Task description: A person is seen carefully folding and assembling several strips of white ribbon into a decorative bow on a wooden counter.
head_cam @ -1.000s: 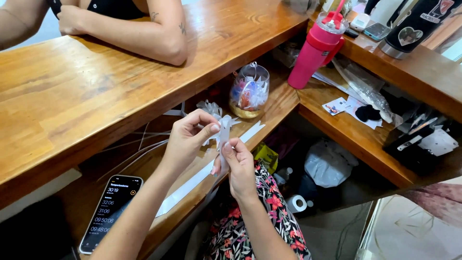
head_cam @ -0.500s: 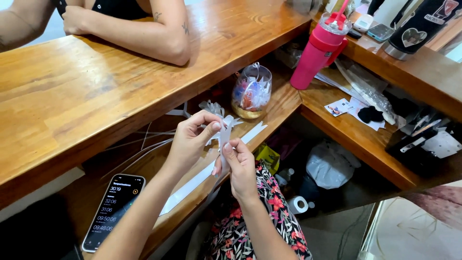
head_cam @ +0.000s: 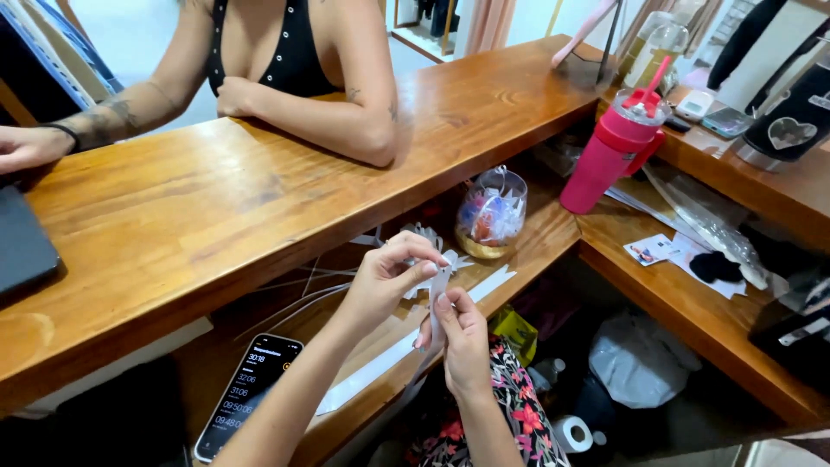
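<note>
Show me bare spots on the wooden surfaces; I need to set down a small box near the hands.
The upper counter is bare between the tablet's edge and another person's forearm. The lower shelf is crowded: phone, white strips, clear bag, both hands around the ribbon.

Single view only, head-worn, looking down and forward from close above the person's own hands [head_cam: 432,303] at centre frame. It faces across the wooden counter [head_cam: 216,216] toward 12 o'clock; a lower shelf [head_cam: 692,303] runs off toward 3 o'clock.
</note>
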